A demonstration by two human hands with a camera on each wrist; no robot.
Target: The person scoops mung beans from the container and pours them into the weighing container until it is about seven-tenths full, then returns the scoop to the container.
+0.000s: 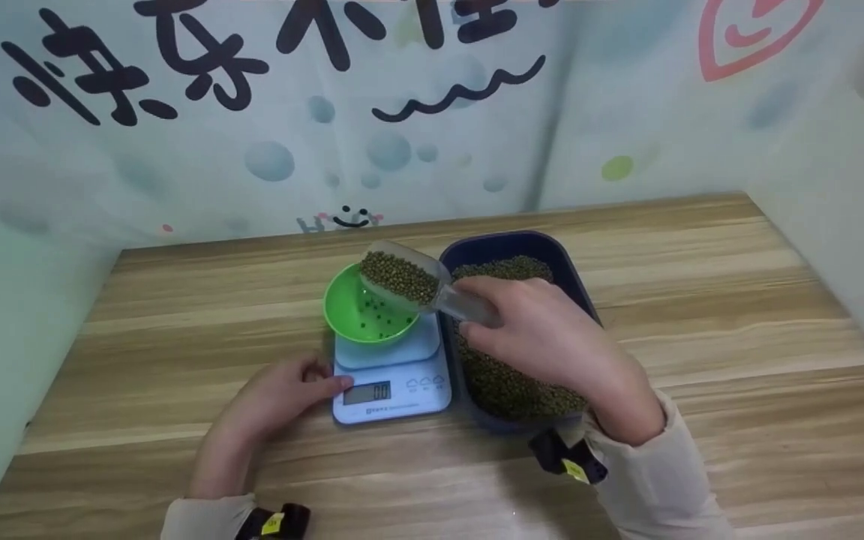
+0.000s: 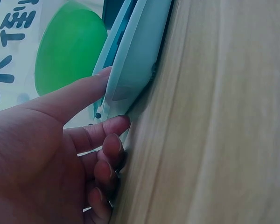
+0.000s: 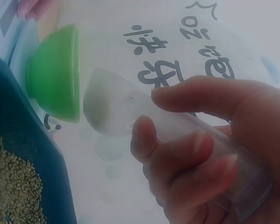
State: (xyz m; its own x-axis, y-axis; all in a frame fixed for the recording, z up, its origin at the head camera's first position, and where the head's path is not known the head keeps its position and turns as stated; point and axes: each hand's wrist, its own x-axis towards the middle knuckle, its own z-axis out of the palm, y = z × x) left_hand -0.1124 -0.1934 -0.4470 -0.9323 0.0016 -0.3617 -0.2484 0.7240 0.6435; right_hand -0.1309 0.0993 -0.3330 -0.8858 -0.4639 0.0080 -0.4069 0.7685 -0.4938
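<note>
Green bowl, rim partly behind a clear scoop of seeds.

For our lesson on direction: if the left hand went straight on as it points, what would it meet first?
The scale: the left hand touches its side edge.

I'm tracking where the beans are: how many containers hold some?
3: the scoop, in the right hand over the bowl; that bowl, on the scale; and the bin, to the scale's right.
</note>
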